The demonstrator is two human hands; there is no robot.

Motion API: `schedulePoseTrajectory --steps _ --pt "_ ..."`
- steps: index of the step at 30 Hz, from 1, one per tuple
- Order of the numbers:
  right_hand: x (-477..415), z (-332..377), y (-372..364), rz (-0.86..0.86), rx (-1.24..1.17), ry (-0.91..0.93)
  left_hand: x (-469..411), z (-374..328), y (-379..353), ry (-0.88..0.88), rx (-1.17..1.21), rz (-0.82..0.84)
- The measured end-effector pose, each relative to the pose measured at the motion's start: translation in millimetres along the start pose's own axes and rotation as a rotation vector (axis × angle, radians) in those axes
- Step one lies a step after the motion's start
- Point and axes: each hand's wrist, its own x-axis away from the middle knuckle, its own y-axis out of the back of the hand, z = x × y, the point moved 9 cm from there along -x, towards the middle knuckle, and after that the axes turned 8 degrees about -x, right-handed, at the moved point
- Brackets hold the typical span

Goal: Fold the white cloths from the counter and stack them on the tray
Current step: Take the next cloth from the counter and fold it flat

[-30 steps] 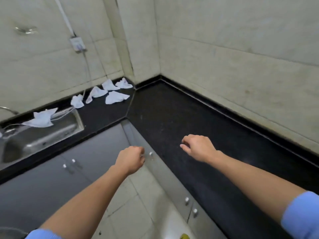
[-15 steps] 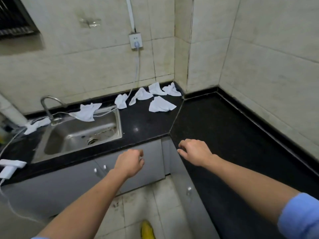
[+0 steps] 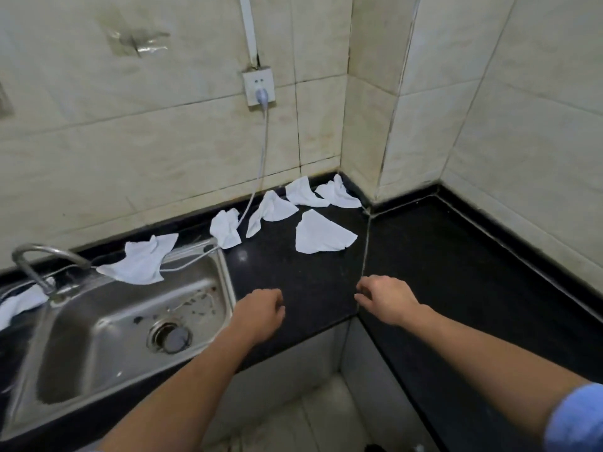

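Note:
Several crumpled white cloths lie on the black counter (image 3: 293, 282) near the back wall. The nearest cloth (image 3: 321, 233) lies flat, with others behind it (image 3: 270, 210), (image 3: 305, 192), (image 3: 339, 192) and one more to the left (image 3: 225, 228). Another cloth (image 3: 140, 261) drapes over the sink's back rim, and one (image 3: 19, 301) hangs by the tap. My left hand (image 3: 261, 313) hovers over the counter's front edge, fingers loosely curled, holding nothing. My right hand (image 3: 386, 298) hovers beside it, fingers curled down, empty. No tray is in view.
A steel sink (image 3: 107, 337) with a curved tap (image 3: 39, 262) fills the left. A cable (image 3: 261, 158) runs from a wall socket (image 3: 259, 88) down among the cloths. The counter turns a corner and continues along the right wall (image 3: 489, 288). Grey cabinets stand below.
The view has swung left and closer to the sink and cloths. Both hands have moved forward over the counter's front edge, still holding nothing.

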Motion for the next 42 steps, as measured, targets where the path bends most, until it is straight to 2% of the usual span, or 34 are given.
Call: schedulePoseTrajectory --steps 13,17,21,27,31,34,38,40,42 --pt "-243 -36 -53 0.158 -0.033 -0.104 -131 73 -42 0.093 0.099 0.127" --pt "-288 -36 -84 0.231 -0.029 -0.131 -155 95 -53 0.149 0.121 0.162" --pt "-300 -48 -117 0.26 -0.077 -0.196 -170 108 -74 0.152 0.088 0.244" --pt "-271 -11 -117 0.181 -0.534 -0.24 -207 123 -102 0.171 0.187 0.335" --pt "-211 20 -153 0.417 -0.611 -0.213 -231 123 -122 0.228 0.314 0.375" --pt "-203 13 -156 0.427 -0.646 -0.255 -246 119 -138 0.253 0.332 0.397" --pt "-242 -23 -115 0.14 -0.511 -0.332 -259 108 -154 0.334 0.349 0.403" --pt "-261 -40 -109 0.115 -0.384 -0.399 -266 101 -163 0.346 0.304 0.437" --pt "-272 -44 -117 0.176 -0.282 -0.443 -270 89 -168 0.333 0.282 0.481"
